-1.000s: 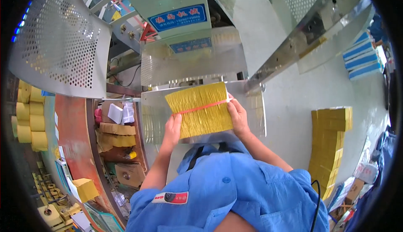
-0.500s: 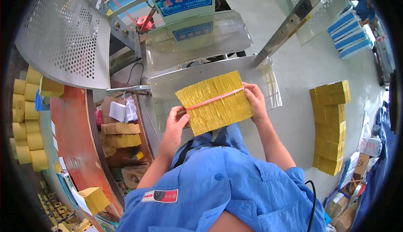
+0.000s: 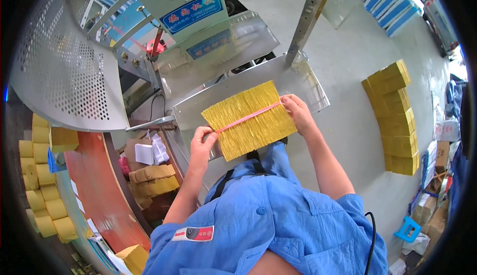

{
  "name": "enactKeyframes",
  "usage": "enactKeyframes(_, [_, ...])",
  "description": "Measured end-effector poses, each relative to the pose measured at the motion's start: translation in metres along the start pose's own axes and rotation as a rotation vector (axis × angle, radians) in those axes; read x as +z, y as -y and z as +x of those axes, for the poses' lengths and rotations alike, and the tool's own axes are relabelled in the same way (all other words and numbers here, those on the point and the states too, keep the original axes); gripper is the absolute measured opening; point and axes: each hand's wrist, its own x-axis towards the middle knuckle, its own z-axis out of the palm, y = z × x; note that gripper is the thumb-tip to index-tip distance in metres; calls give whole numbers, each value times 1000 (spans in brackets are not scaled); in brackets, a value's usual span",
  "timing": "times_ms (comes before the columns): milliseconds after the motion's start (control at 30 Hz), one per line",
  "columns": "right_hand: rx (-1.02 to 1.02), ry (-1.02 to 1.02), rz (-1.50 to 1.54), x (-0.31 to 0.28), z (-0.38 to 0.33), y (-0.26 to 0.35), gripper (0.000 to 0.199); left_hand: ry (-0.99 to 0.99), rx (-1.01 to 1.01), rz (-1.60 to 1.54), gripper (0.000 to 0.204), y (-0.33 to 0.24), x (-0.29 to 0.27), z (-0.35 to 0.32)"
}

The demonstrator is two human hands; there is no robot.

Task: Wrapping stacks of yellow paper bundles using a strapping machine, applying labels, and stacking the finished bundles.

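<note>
Between my hands is a bundle of yellow paper sheets (image 3: 253,131), its edges showing as fine ridges. A pink strap (image 3: 246,120) runs round its middle, slightly aslant. My left hand (image 3: 202,141) pinches the bundle's left end where the strap passes. At the right end, my right hand (image 3: 297,111) grips beside the strap, thumb and fingers closed on the edge. The bundle is held in front of my body, over the near edge of a metal machine table (image 3: 194,108).
A machine with a blue sign (image 3: 193,12) stands ahead, a perforated metal guard (image 3: 74,71) to its left. A steel post (image 3: 303,21) rises from the table. Stacked yellow bundles (image 3: 395,121) sit on the floor at right. A red-brown bench (image 3: 94,185) and yellow rolls (image 3: 42,175) are left.
My view has turned, so the machine appears tilted and the floor stack higher. Both hands keep hold of the bundle, which has barely shifted in the picture.
</note>
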Motion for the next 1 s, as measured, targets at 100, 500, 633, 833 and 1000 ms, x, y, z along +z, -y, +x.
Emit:
enactKeyframes(100, [10,-140,18,-16,12,2,32,-172,-256,-556,30,-16,21,14])
enactKeyframes(500, [-166,-376,-5,-46,-66,-66,37,35,-435,-472,47,12,119,4])
enactKeyframes(633, [-112,-489,409,-122,-154,-50,36,220,-565,-500,44,-13,219,-11])
enactKeyframes(833, [-237,-869,375,-259,-266,-44,37,531,-609,-223,45,-17,408,-30])
enactKeyframes(1000, [-258,-1033,448,-365,-364,-26,38,730,-664,-25,45,-27,569,-78])
